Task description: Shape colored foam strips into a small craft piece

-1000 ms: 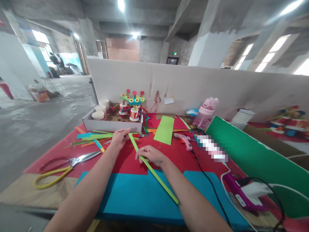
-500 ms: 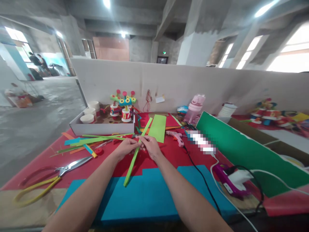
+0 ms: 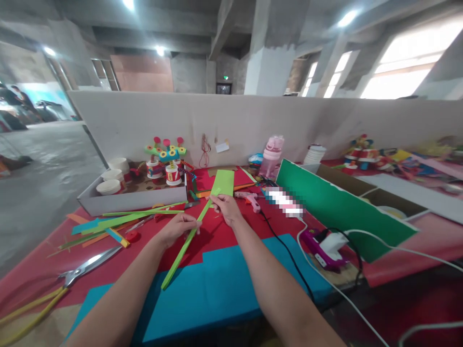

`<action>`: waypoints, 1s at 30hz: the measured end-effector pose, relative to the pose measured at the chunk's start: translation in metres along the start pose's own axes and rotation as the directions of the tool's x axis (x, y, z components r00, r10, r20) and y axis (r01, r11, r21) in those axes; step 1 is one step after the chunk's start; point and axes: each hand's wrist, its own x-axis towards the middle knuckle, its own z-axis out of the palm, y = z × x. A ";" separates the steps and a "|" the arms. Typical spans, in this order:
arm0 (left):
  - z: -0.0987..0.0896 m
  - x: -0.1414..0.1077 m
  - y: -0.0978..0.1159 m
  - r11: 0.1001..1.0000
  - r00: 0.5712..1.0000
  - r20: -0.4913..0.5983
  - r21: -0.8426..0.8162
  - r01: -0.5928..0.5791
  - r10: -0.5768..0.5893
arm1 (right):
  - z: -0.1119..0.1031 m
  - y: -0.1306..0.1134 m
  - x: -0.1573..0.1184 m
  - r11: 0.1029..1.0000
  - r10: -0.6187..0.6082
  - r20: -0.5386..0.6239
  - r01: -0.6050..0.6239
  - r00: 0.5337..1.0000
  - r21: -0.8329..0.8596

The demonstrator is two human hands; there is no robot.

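Observation:
A long, narrow green paper strip [image 3: 181,254] slants over the red and blue sheets, its near end over the blue sheet [image 3: 217,289]. My left hand [image 3: 180,228] pinches the strip around its middle. Further up, my right hand [image 3: 224,208] grips it close to its far end. Just behind my right hand lies a wide green paper piece [image 3: 224,180]. To the left are loose green, blue and orange strips [image 3: 119,219]. Large scissors [image 3: 77,273] with yellow and red handles lie at the left, blades slightly apart.
A box [image 3: 137,196] with white cups and decorated cup figures stands at the back left. A pink glue gun [image 3: 249,200], a pink bottle [image 3: 272,156], a purple power strip [image 3: 323,253] with cables and a green-sided box [image 3: 336,207] are on the right.
The view has turned right. My hands have moved apart along the strip, my left hand now lower and my right hand nearer its far end.

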 end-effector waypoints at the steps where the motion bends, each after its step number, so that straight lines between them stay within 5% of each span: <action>1: 0.000 0.000 0.000 1.000 1.000 0.018 0.000 0.000 0.000 | -0.004 -0.002 0.001 1.000 -0.008 -0.022 0.008 1.000 0.004; 7: -0.008 -0.003 0.002 1.000 0.993 0.122 -0.004 -0.004 0.004 | -0.024 -0.008 0.008 0.996 -0.009 -0.171 0.023 0.985 0.082; 10: -0.012 -0.002 0.002 0.992 1.000 -0.002 -0.122 -0.012 0.011 | -0.025 -0.010 0.010 0.988 0.037 -0.280 0.007 0.959 0.155; 13: -0.012 0.001 -0.001 0.971 0.988 -0.153 -0.237 -0.029 -0.008 | -0.011 -0.009 0.002 0.982 0.148 -0.001 -0.146 0.989 0.120; 15: -0.010 0.003 -0.004 0.972 0.988 -0.155 -0.236 -0.020 -0.018 | 0.006 -0.006 -0.007 0.979 0.201 0.254 -0.202 0.946 -0.020; 18: -0.005 0.003 -0.004 0.984 0.995 -0.097 -0.181 -0.005 -0.013 | 0.026 0.000 -0.018 0.971 0.166 0.416 -0.076 0.894 -0.226; 23: 0.000 -0.001 -0.001 0.993 0.997 0.035 -0.090 0.077 -0.074 | 0.024 0.004 -0.013 0.907 -0.046 0.280 0.157 0.959 -0.390; 27: 0.000 0.002 -0.003 0.982 0.994 -0.002 -0.159 0.103 -0.105 | 0.012 0.003 -0.005 0.956 0.030 0.121 0.007 0.992 -0.293; 30: -0.001 0.004 -0.006 0.981 0.996 -0.065 -0.190 0.045 -0.058 | 0.014 0.004 -0.007 0.959 0.160 0.191 -0.106 0.969 -0.264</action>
